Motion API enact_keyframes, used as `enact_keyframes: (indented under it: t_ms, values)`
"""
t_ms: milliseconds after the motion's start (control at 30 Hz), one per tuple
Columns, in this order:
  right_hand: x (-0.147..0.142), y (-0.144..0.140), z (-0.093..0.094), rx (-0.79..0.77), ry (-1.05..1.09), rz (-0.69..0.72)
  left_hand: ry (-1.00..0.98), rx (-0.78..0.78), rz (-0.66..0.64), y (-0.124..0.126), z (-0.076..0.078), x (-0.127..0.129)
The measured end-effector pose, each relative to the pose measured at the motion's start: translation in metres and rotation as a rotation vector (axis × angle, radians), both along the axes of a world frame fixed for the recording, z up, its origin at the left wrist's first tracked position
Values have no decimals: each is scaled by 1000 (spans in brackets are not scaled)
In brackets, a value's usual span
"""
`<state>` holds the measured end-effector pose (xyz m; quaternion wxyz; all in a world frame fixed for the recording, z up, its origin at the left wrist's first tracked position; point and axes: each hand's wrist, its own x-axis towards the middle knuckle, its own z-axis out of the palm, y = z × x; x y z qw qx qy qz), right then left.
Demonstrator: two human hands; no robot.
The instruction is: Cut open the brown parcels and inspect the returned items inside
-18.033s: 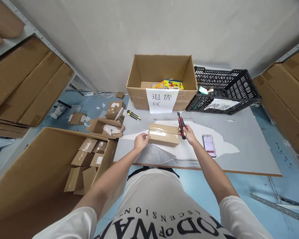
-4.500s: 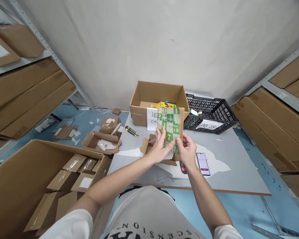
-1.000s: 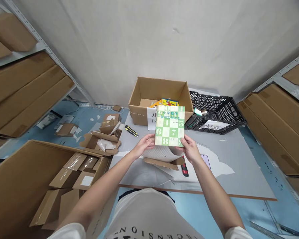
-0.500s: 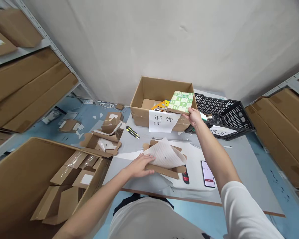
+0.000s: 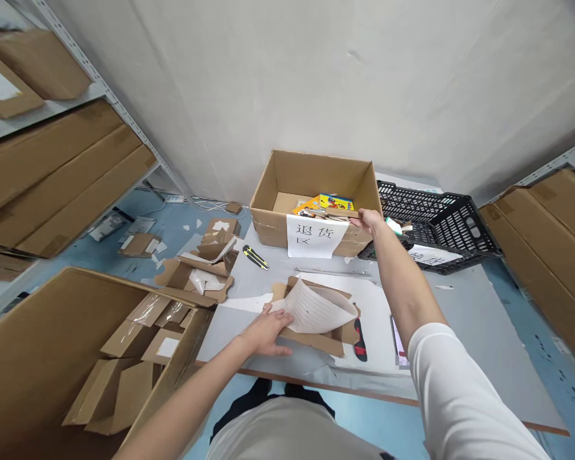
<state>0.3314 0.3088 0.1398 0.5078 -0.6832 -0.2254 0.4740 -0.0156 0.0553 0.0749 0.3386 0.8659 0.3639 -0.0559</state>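
Note:
At the front right corner of the open cardboard box [image 5: 311, 160], my right hand [image 5: 371, 220] grips the end of a flat checked board [image 5: 347, 213]. The board is now nearly edge-on, showing a thin brown edge, with its green-and-white face hidden. Beside it in the box lie a yellow printed packet [image 5: 336, 201] and an orange item [image 5: 306, 206]. My left hand [image 5: 268, 329] rests with fingers spread at the left side of a small opened carton [image 5: 316, 342]. A white foam sheet [image 5: 319, 306] curls out of this carton, by my fingertips.
A black plastic crate [image 5: 441, 220] stands right of the box. A yellow-black utility knife [image 5: 255, 257], a red-black tool [image 5: 360, 342] and a partly covered phone [image 5: 399, 345] lie on the table [image 5: 469, 332]. At left are a large carton [image 5: 67, 300] of small boxes and torn packaging [image 5: 204, 275].
My right hand has lowered and tipped the checked board at the box front, so its face no longer shows. My left hand has shifted slightly left and down beside the foam sheet.

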Motion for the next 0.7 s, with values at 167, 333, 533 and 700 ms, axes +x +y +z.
enact_keyframes:
  t_ms: [167,333,533,700]
  values:
    - [9,-32,19,79,-72,40,-3,66,-24,0,-6,-5]
    - [23,-125,10,274,-395,175,33,136,-92,3,-13,-3]
    - [9,-289,-86,194,-591,237,84,173,-133,9,-21,16]
    - [-37,-371,-164,131,-329,395,173,97,-128,23,-30,25]
